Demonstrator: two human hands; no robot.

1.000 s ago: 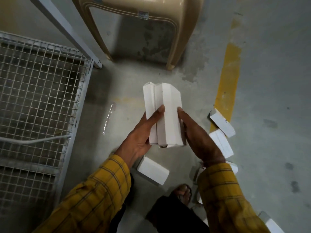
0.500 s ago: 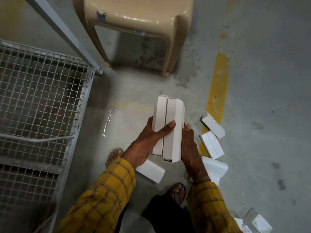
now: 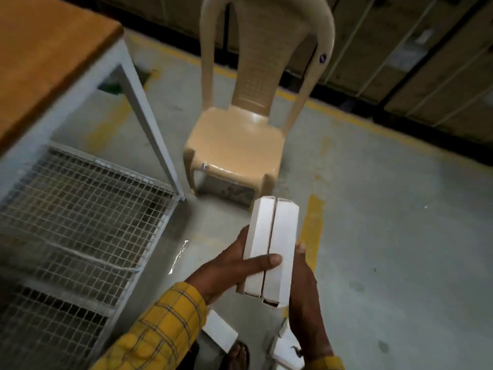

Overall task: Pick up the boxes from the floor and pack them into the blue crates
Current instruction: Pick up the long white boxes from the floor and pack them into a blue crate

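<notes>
Head view shows me both hands grasping two white boxes (image 3: pixel 270 252) pressed side by side, left grip (image 3: pixel 234 271) thumb across them, right grip (image 3: pixel 304 295) alongside.

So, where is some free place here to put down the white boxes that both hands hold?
The chair seat is bare. The concrete floor right of the yellow line also looks free. Crowded: near the feet, under the left hand and right hand holding the held boxes, loose boxes lie about.
</notes>
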